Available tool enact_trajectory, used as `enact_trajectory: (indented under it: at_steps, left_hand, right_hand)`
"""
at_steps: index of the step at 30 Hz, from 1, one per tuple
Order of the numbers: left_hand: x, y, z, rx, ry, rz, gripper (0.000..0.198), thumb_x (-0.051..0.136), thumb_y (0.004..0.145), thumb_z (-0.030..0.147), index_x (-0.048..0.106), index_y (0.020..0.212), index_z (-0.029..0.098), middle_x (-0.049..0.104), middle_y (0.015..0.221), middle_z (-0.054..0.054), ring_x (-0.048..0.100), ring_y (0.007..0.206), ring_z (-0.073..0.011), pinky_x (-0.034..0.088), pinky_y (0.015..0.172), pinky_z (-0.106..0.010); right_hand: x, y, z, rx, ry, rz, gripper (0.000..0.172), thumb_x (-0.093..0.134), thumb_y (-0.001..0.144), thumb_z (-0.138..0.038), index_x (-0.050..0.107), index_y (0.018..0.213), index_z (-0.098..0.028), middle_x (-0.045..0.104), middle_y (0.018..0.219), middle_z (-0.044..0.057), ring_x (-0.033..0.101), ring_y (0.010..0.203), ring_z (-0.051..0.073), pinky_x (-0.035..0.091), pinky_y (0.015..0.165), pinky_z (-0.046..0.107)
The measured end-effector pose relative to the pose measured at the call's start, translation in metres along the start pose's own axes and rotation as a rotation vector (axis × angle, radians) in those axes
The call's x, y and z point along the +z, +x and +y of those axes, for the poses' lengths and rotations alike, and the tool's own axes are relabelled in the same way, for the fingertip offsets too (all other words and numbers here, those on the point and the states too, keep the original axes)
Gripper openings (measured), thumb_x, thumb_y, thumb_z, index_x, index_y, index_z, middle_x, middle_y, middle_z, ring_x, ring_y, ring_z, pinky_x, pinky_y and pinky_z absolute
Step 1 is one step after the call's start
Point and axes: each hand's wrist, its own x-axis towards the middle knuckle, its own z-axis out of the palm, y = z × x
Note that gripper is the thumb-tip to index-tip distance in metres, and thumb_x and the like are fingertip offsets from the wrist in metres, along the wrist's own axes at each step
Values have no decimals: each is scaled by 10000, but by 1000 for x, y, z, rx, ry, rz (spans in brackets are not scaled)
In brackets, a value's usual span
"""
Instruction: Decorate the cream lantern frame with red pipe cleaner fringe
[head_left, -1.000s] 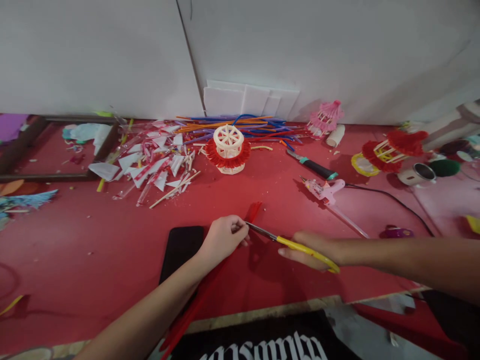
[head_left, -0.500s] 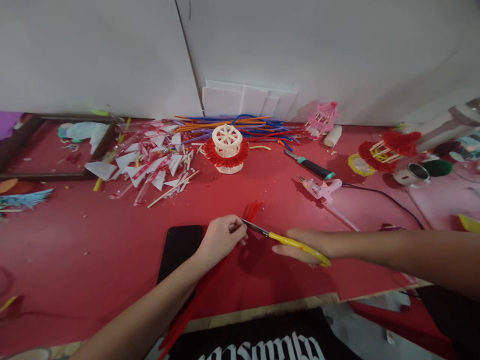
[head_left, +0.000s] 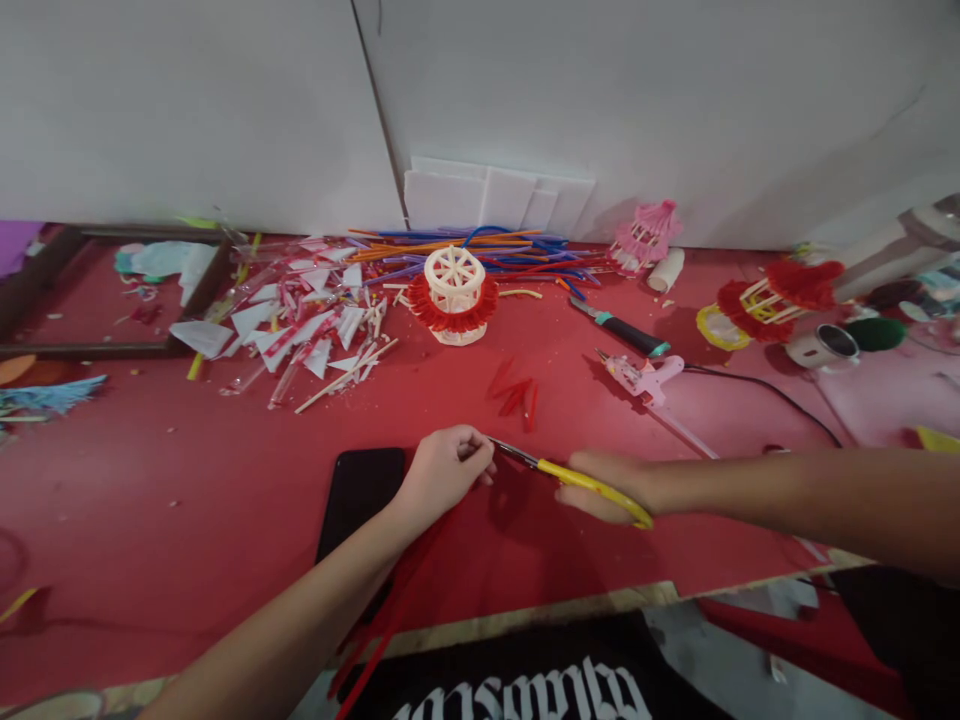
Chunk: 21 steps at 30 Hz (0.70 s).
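Note:
My left hand (head_left: 450,470) is closed on a bundle of long red pipe cleaners (head_left: 397,615), whose length trails down past the table edge; the ends in my fingers are mostly hidden. In my right hand (head_left: 600,488) are yellow-handled scissors (head_left: 585,482), their blades nearly closed and tips at my left fingertips. Several short red pipe cleaner pieces (head_left: 514,396) lie loose just beyond the blades. A cream lantern-like frame (head_left: 454,272) with a red fringe stands farther back. Beside my left wrist lies a black phone (head_left: 361,500).
On the right lie a pink glue gun (head_left: 643,378) with its cord and a utility knife (head_left: 626,330). Paper and plastic scraps (head_left: 300,320) are heaped at left, near coloured pipe cleaners (head_left: 450,250) along the wall. A metal cup (head_left: 823,347) stands far right.
The short red ends beyond the blades have come off the bundle and dropped onto the table as loose pieces. The scissors have closed, and my right fingers have drawn together slightly.

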Motion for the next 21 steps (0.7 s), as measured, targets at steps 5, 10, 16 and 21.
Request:
enact_trajectory:
  at_steps: [5,10,16,21]
  left_hand:
    - [-1,2,-2,-13,-50,-14,131,619,845,230,643,727,178,718,636,5,667,516,-112,498,554,-199]
    - [-4,-1,3,-23,-148,-23,149,645,824,249,634,702,164,706,641,3,634,496,-94,480,539,-192]
    - [-14,-6,15,-22,-369,-12,237,706,778,377,628,744,156,681,673,18,584,486,-75,496,532,-200]
    - [-23,2,25,-66,-562,-2,305,785,699,394,611,755,151,643,695,27,527,481,-58,482,474,-190]
  right_hand:
    - [2,0,5,-47,-6,-10,367,498,911,-318,466,570,-186,433,468,-39,426,425,77,272,439,213]
    - [3,-1,12,-86,-74,71,399,539,934,-413,530,615,-173,511,549,-34,464,509,78,295,512,221]
    - [10,-2,22,-26,-258,319,494,571,902,-617,684,961,-139,734,938,151,688,803,260,391,629,296]
    - [17,-6,26,-98,-366,364,423,591,937,-471,646,1189,-136,697,1196,178,704,1016,307,459,771,338]
